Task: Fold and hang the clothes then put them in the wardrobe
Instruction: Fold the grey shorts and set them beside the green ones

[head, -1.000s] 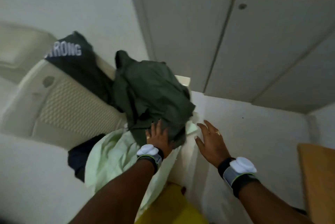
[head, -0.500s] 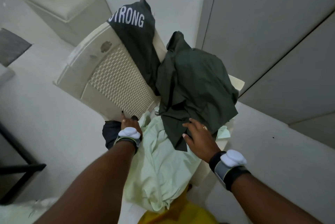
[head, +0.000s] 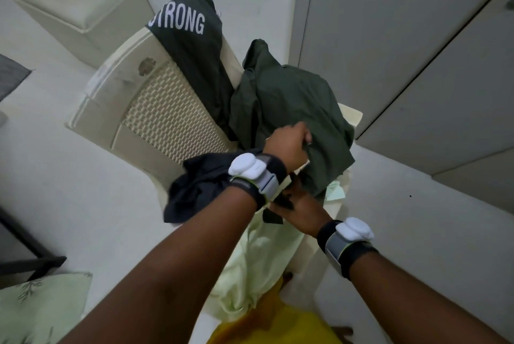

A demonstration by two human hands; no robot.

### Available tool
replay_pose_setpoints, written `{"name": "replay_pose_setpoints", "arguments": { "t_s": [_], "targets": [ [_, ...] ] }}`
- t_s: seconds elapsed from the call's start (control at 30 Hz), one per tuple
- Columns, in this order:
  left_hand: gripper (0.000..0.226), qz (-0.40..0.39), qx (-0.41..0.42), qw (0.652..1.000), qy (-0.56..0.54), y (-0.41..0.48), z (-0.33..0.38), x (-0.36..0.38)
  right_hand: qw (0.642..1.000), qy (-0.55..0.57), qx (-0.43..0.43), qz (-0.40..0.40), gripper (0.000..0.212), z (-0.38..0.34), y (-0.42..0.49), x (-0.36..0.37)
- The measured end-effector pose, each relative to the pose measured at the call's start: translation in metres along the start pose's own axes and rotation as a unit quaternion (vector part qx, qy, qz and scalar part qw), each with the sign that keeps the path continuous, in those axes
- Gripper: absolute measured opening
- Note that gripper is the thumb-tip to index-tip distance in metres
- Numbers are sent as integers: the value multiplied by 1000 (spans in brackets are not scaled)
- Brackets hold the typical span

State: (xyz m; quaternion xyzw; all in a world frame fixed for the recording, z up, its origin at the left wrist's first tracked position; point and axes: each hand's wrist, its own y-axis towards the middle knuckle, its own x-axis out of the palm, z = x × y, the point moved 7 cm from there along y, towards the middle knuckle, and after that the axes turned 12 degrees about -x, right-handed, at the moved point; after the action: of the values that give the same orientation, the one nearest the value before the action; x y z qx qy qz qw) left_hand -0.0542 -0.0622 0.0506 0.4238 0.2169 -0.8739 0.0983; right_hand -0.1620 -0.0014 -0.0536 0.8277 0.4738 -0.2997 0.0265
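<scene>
Left hand is over the chair seat, fingers curled into the lower edge of the green top and holding a bunch of it. The rest of the top is heaped just past the knuckles, on the seat's right side and up against the chair back.

Right hand is at the seat's front edge, tucked under the left wrist. Its fingers are hidden, so I can't tell the grip; there is dark fabric around it.

Navy cloth is bunched at the seat's left edge, touching the left wrist. STRONG shirt is draped over the chair back. Pale cloth hangs off the seat front. Yellow cloth lies below the chair front. White doors stand right of the chair.
</scene>
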Motion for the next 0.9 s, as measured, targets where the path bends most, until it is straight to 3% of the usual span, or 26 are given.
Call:
{"name": "replay_pose_setpoints", "arguments": {
  "t_s": [0.07, 0.13, 0.2, 0.23, 0.37, 0.43, 0.5, 0.53, 0.6, 0.7, 0.77, 0.83, 0.9],
  "targets": [
    [24, 18, 117, 989, -88, -5, 47, -6, 997, 60, 26, 38, 98, 0, -4, -11],
    [22, 11, 198, 967, -159, -15, 81, 0, 992, 89, 37, 79, 60, -4, -4, -27],
    [20, -12, 231, 951, -203, -23, 99, 12, 985, 81, 70, 138, 29, 4, -6, -48],
    [21, -19, 232, 950, -206, -23, 100, 19, 978, 76, 88, 173, 24, 8, -10, -61],
    [44, -20, 158, 971, -179, -13, 83, 37, 930, 150, 86, 325, 24, 21, -45, -112],
    [64, -32, 88, 983, -156, -5, 68, 41, 915, 165, 77, 359, 25, 28, -58, -127],
    [60, -88, 36, 987, -132, 4, 62, 55, 900, 187, 90, 383, 6, 38, -77, -142],
    [49, -123, 19, 982, -145, 7, 61, 64, 886, 219, 105, 396, 12, 41, -86, -147],
    [30, -185, -31, 952, -243, 9, 65, 83, 848, 285, 117, 431, 34, 45, -107, -159],
    [13, -230, -53, 874, -425, 1, 93, 104, 801, 363, 116, 462, 25, 43, -132, -175],
    [19, -244, -45, 840, -482, -6, 116, 114, 813, 365, 125, 435, 36, 46, -147, -181],
    [23, -244, -37, 846, -472, -8, 134, 120, 858, 301, 133, 395, 37, 51, -160, -186],
    [25, -262, -27, 860, -438, -12, 157, 126, 856, 269, 123, 424, 26, 53, -186, -198]
  ]
}}
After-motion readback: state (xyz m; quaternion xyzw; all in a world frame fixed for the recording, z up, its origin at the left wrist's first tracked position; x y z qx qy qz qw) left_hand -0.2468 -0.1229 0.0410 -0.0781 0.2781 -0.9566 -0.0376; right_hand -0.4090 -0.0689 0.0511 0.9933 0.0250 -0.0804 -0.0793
